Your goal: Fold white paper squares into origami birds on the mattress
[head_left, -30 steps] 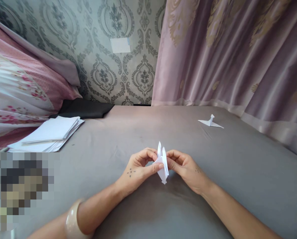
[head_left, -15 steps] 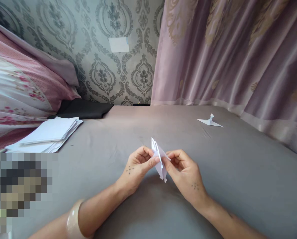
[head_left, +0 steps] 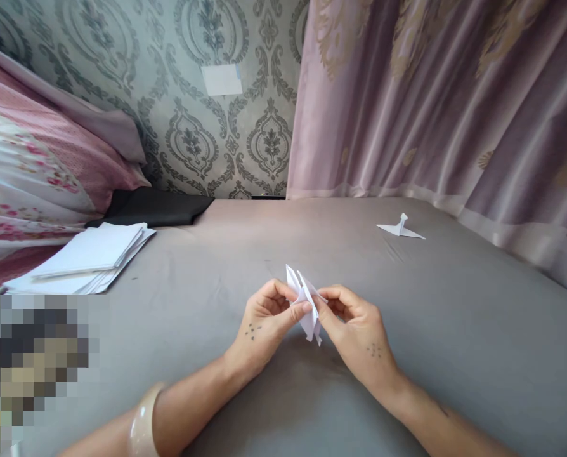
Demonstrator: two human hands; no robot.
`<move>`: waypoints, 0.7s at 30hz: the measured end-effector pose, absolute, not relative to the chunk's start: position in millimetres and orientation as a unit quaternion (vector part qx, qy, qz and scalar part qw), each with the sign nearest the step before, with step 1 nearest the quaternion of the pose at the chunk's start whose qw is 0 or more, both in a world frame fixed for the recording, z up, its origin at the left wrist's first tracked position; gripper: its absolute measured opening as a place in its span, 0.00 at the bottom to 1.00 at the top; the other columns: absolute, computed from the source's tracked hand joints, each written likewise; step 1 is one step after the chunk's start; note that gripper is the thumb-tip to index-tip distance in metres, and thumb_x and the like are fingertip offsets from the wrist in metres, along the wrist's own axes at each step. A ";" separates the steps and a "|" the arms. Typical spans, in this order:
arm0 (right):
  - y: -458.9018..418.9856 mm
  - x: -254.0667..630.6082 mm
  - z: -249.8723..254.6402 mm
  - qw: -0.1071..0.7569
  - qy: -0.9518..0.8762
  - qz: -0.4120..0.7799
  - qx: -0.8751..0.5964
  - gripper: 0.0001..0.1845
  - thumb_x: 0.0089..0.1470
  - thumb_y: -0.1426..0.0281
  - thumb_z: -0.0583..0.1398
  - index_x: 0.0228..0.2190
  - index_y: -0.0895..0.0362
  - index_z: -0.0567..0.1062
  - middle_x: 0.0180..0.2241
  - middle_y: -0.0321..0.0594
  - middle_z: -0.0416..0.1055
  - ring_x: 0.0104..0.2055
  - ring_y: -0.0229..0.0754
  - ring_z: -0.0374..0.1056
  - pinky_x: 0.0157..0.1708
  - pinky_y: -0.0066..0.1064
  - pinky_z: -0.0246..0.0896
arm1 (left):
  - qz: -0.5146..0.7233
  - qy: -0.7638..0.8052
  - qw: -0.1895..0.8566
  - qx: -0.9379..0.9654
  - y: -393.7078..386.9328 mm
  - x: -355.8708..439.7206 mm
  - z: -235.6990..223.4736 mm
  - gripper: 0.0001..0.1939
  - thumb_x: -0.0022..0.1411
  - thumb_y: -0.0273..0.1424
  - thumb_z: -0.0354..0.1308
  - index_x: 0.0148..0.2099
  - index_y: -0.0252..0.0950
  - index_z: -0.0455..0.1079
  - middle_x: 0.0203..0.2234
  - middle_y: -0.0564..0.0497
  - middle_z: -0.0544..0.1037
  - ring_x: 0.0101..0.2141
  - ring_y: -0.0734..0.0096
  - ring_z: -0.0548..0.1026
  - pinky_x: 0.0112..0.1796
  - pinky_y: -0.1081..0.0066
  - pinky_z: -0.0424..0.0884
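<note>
A folded white paper piece (head_left: 308,325), with several pointed flaps, is held up between both hands over the grey surface. My left hand (head_left: 267,320) pinches its left side, with the thumb across the front. From the right, my right hand (head_left: 357,324) grips the other side between thumb and fingers; some of its fingertips are hidden behind the paper. The upper points of the paper stand slightly apart, and its narrow lower ends hang below the thumbs.
A finished-looking origami bird (head_left: 401,227) sits at the far right of the grey surface (head_left: 207,254). On the left lies a stack of white paper (head_left: 88,251), in front of a folded black cloth (head_left: 160,206). Pink curtains (head_left: 388,114) hang at the right.
Both hands still hold the folded paper. Its upper flaps have spread a little further apart, and the left thumb has shifted slightly right. The view has moved a bit.
</note>
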State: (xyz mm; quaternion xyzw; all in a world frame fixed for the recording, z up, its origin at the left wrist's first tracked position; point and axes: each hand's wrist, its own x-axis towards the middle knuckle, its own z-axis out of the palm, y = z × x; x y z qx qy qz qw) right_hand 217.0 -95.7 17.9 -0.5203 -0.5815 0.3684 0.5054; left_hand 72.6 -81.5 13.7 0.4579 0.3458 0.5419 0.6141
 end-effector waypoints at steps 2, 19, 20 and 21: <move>-97.1 217.8 18.7 0.505 -0.612 0.361 -0.490 0.09 0.56 0.64 0.59 0.31 0.56 0.75 0.29 0.37 0.72 0.32 0.37 0.69 0.33 0.28 0.65 | 0.556 0.362 0.595 0.454 -81.2 72.8 13.0 0.13 0.53 0.30 0.67 0.27 0.33 0.65 0.24 0.54 0.76 0.27 0.76 0.73 0.31 0.75 0.70; -91.4 224.0 7.0 0.550 -0.707 0.180 -0.407 0.09 0.54 0.79 0.60 0.35 0.53 0.74 0.35 0.34 0.71 0.37 0.34 0.70 0.39 0.25 0.66 | 0.595 0.361 0.202 0.690 -79.1 57.4 1.6 0.05 0.60 0.24 0.61 0.36 0.39 0.71 0.38 0.49 0.69 0.41 0.68 0.70 0.44 0.68 0.66; -91.8 224.9 6.9 0.547 -0.724 0.146 -0.393 0.11 0.54 0.81 0.60 0.36 0.53 0.74 0.36 0.36 0.72 0.39 0.35 0.70 0.41 0.26 0.66 | 0.589 0.351 0.185 0.704 -79.0 55.8 2.1 0.06 0.60 0.23 0.60 0.37 0.39 0.71 0.36 0.50 0.70 0.39 0.69 0.70 0.42 0.68 0.66; -92.1 225.7 6.6 0.543 -0.740 0.114 -0.379 0.14 0.53 0.82 0.59 0.37 0.53 0.74 0.38 0.37 0.72 0.40 0.36 0.70 0.42 0.27 0.66 | 0.581 0.341 0.174 0.718 -78.8 54.5 2.8 0.07 0.60 0.22 0.60 0.39 0.39 0.70 0.34 0.50 0.71 0.38 0.70 0.70 0.41 0.69 0.66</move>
